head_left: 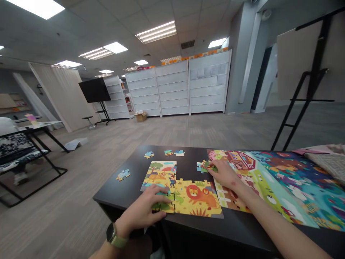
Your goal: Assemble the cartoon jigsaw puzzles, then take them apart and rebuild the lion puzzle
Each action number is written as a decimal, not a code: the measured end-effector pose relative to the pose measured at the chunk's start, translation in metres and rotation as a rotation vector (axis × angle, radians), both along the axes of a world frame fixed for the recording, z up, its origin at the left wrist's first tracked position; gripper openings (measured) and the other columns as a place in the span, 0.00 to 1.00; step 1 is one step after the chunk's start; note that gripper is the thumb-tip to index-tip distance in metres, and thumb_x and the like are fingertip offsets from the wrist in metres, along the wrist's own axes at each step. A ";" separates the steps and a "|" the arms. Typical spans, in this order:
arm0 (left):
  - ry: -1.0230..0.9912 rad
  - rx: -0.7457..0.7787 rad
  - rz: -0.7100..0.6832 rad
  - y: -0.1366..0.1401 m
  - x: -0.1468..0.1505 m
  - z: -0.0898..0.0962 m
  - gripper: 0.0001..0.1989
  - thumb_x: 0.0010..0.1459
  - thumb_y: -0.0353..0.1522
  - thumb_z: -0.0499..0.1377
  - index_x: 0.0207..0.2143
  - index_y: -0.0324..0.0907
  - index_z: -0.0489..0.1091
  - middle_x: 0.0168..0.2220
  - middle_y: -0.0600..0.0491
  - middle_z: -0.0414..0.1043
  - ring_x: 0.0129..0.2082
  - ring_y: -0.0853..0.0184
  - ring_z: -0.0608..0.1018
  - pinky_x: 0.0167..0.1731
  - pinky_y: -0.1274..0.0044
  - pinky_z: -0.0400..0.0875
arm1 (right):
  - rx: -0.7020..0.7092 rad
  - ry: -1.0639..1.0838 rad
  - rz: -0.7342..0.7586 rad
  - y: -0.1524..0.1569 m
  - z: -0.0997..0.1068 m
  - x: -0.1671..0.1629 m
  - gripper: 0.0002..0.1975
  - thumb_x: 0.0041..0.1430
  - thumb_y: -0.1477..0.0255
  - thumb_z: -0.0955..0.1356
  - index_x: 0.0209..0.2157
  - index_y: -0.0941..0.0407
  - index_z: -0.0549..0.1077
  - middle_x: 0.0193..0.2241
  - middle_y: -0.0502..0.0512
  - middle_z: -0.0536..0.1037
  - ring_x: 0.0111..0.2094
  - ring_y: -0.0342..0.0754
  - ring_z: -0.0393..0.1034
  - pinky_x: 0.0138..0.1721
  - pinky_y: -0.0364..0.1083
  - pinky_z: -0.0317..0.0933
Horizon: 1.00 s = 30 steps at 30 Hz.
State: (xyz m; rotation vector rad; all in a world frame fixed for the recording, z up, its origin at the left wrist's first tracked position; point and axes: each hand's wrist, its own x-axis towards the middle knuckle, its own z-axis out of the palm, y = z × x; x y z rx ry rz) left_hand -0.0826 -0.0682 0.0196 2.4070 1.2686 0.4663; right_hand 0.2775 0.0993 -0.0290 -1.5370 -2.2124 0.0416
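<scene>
A partly joined animal jigsaw puzzle (188, 198) lies near the front of the dark table, with a lion, a cub and a spotted cat on it. My left hand (147, 205) rests spread on its lower left part and hides some of the picture. At the gap in its upper right, my right hand (222, 174) pinches a green and red puzzle piece (206, 166). A light blue edge shows just left of those fingertips; whether it belongs to the same piece I cannot tell. Loose puzzle pieces lie beyond: a blue one (149, 154), a green one (168, 153) and a pale one (180, 153).
Another blue puzzle piece (123, 175) sits near the left edge of the dark table (118, 194). Finished farm (248, 180) and night-animal (302, 180) pictures cover the right side. A woven fabric item (329, 162) lies at the far right. An easel (304, 82) stands behind.
</scene>
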 end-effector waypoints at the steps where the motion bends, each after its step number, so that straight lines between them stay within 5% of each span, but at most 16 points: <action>1: 0.004 -0.007 -0.003 0.000 0.000 -0.001 0.17 0.59 0.34 0.64 0.52 0.53 0.74 0.59 0.51 0.66 0.61 0.55 0.66 0.63 0.64 0.59 | 0.000 0.004 -0.002 0.000 -0.001 0.000 0.13 0.60 0.65 0.65 0.42 0.55 0.77 0.43 0.59 0.80 0.46 0.57 0.72 0.49 0.50 0.59; 12: 0.023 0.042 -0.004 -0.008 0.002 -0.002 0.18 0.66 0.36 0.57 0.57 0.57 0.71 0.57 0.49 0.65 0.59 0.54 0.66 0.61 0.62 0.61 | 0.003 0.014 0.003 0.000 -0.001 0.001 0.13 0.60 0.65 0.65 0.41 0.56 0.76 0.44 0.59 0.80 0.47 0.58 0.72 0.49 0.51 0.60; 24: 0.044 0.052 0.003 -0.009 0.007 0.002 0.13 0.66 0.35 0.57 0.51 0.52 0.74 0.54 0.49 0.67 0.55 0.56 0.69 0.58 0.65 0.64 | -0.001 0.021 -0.010 0.000 -0.001 0.001 0.12 0.60 0.65 0.65 0.42 0.55 0.76 0.44 0.58 0.80 0.47 0.58 0.71 0.48 0.50 0.59; 27: -0.024 0.067 0.002 0.012 0.006 0.008 0.10 0.66 0.37 0.57 0.46 0.49 0.76 0.54 0.49 0.68 0.55 0.58 0.70 0.57 0.68 0.65 | -0.001 0.027 -0.011 -0.002 0.000 0.000 0.11 0.60 0.66 0.65 0.40 0.55 0.76 0.43 0.58 0.80 0.46 0.58 0.71 0.48 0.50 0.60; 30: -0.125 0.162 0.105 0.062 0.001 0.013 0.12 0.66 0.37 0.57 0.47 0.46 0.75 0.54 0.47 0.69 0.55 0.58 0.72 0.57 0.68 0.65 | 0.005 0.016 -0.006 -0.003 0.001 -0.002 0.11 0.61 0.67 0.65 0.40 0.55 0.76 0.42 0.58 0.80 0.46 0.57 0.71 0.47 0.50 0.60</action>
